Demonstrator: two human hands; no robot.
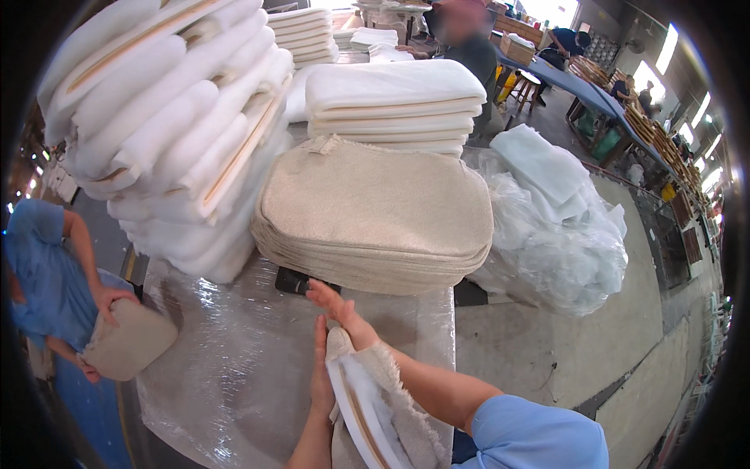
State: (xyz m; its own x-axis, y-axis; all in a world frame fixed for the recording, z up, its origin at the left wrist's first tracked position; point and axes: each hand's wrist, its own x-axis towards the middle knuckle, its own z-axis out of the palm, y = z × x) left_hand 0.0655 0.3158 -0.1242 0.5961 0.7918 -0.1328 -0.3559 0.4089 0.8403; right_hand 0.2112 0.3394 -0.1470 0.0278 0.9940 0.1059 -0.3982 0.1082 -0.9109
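Head view shows both hands low at the centre, working on a beige fabric cover [398, 406] with a white pad [363, 418] lying partly in it. Right hand [340, 309] lies across the cover's upper end, fingers stretched flat and pointing up-left, its grip released; the cover's frayed edge wraps the wrist. Left hand [320, 379] stands on edge just beside the cover's left side, fingers straight and pressed against it, also unclenched. Cover and pad sit over the near edge of the bench [234, 367], which is wrapped in clear plastic film. Just beyond the right fingertips lies a stack of beige covers [375, 219], with a dark flat object [293, 280] poking out beneath it. White pads are piled high at the left [172, 117] and stacked behind [394, 105]. Crumpled clear plastic bags [555, 234] lie to the right. At the left edge a person in blue [43, 266] holds a stuffed beige cushion [129, 340].
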